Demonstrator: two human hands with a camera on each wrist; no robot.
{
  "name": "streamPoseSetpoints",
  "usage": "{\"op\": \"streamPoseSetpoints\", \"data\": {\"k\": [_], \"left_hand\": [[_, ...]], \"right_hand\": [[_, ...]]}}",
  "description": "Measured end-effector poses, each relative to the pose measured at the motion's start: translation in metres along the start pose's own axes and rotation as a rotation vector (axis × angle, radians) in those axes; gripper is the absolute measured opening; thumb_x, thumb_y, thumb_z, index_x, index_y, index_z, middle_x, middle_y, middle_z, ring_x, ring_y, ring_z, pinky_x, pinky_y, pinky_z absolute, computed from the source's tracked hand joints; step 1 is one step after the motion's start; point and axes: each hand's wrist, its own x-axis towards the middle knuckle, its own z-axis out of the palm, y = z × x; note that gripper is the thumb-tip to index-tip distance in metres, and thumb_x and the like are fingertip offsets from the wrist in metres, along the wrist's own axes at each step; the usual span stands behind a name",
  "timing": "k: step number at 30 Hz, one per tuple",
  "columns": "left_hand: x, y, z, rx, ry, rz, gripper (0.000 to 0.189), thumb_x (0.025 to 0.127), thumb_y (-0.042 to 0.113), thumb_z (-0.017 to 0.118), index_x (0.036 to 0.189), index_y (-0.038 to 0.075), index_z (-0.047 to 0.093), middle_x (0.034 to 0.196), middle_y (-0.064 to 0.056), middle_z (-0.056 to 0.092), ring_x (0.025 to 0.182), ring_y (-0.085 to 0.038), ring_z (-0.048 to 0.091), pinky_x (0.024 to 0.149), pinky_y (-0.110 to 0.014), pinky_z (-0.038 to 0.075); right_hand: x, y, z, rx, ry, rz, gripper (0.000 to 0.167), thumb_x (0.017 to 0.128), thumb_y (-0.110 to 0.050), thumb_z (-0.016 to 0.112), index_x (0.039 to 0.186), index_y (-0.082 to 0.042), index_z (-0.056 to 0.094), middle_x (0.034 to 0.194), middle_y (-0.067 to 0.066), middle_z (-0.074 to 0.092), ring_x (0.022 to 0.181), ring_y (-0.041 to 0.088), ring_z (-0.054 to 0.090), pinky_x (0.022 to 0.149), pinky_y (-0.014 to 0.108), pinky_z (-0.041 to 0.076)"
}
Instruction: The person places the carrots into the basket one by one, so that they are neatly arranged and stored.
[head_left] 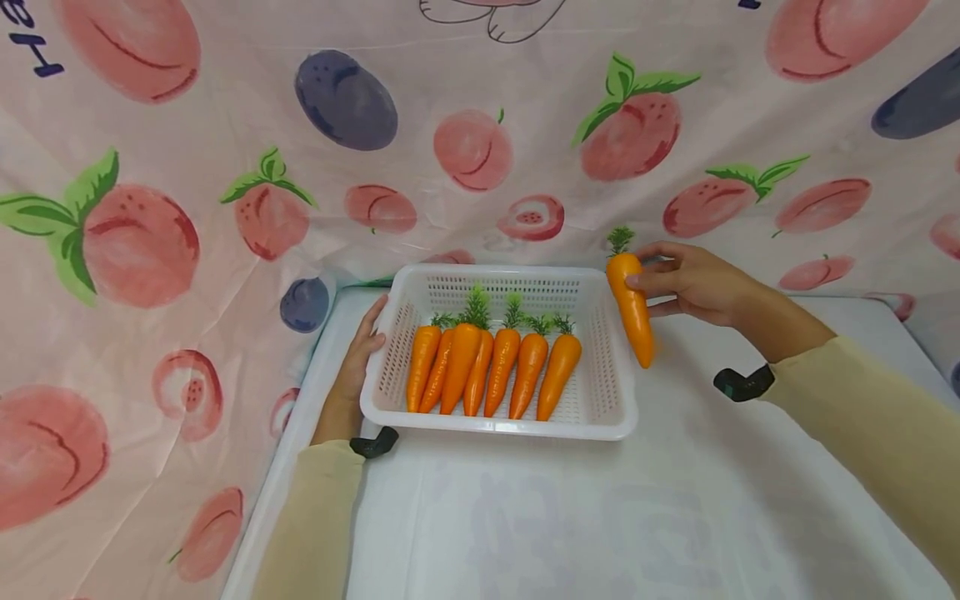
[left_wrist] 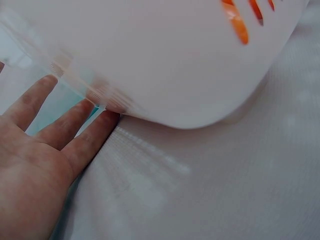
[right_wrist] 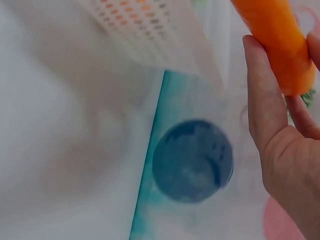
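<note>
In the head view, my right hand [head_left: 701, 283] pinches an orange carrot [head_left: 632, 310] with a green leafy top, just outside the right rim of a white plastic basket [head_left: 498, 426]. The carrot's tip points down, and its thick end shows between thumb and fingers in the right wrist view. Several more carrots [head_left: 505, 375] lie side by side in the basket, tops toward the far wall. At the basket's left side is my left hand [head_left: 352, 375]. Its fingers are extended against the outer wall in the left wrist view, where the thumb cannot be seen.
The basket stands on a white-covered table [head_left: 570, 517], near its back edge. A pink cloth [head_left: 405, 75] printed with fruit hangs behind and to the left. Each wrist carries a black strap piece [head_left: 742, 384] below a beige sleeve [head_left: 847, 433].
</note>
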Motion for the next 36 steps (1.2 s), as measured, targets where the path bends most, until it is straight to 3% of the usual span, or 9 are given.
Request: {"op": "streamPoseSetpoints", "data": {"k": [12, 20, 31, 36], "left_hand": [[0.001, -0.003, -0.005, -0.004, -0.026, 0.005, 0.069, 0.096, 0.019, 0.043, 0.161, 0.036, 0.025, 0.168, -0.002, 0.026, 0.148, -0.028, 0.034, 0.111, -0.035, 0.047], [-0.001, 0.0, -0.002, 0.002, -0.007, -0.005, 0.07, 0.096, 0.017, 0.04, 0.161, 0.037, 0.026, 0.168, -0.001, 0.027, 0.148, -0.028, 0.035, 0.111, -0.037, 0.048], [0.0, -0.002, -0.004, -0.001, -0.005, -0.022, 0.068, 0.096, 0.018, 0.041, 0.16, 0.039, 0.027, 0.168, -0.001, 0.028, 0.148, -0.029, 0.035, 0.109, -0.035, 0.049], [0.0, -0.002, -0.005, 0.002, -0.001, -0.019, 0.068, 0.096, 0.019, 0.042, 0.159, 0.039, 0.029, 0.167, -0.001, 0.029, 0.148, -0.029, 0.035, 0.109, -0.036, 0.049]], "right_hand": [[0.023, -0.02, 0.046, 0.078, -0.016, -0.062, 0.062, 0.096, -0.028, 0.072, 0.142, -0.007, 0.036, 0.135, 0.019, 0.051, 0.112, 0.027, 0.066, 0.092, 0.045, 0.059], [0.041, -0.027, 0.078, 0.145, -0.047, -0.065, 0.061, 0.098, -0.021, 0.069, 0.144, -0.004, 0.032, 0.137, 0.02, 0.048, 0.112, 0.03, 0.065, 0.094, 0.049, 0.058], [0.064, -0.022, 0.111, 0.206, -0.091, 0.059, 0.063, 0.099, -0.017, 0.066, 0.147, -0.003, 0.028, 0.14, 0.022, 0.051, 0.113, 0.031, 0.066, 0.102, 0.052, 0.053], [0.069, -0.018, 0.12, 0.208, -0.118, 0.126, 0.059, 0.1, -0.012, 0.063, 0.147, -0.003, 0.028, 0.136, 0.021, 0.051, 0.105, 0.026, 0.067, 0.102, 0.049, 0.053]]}}
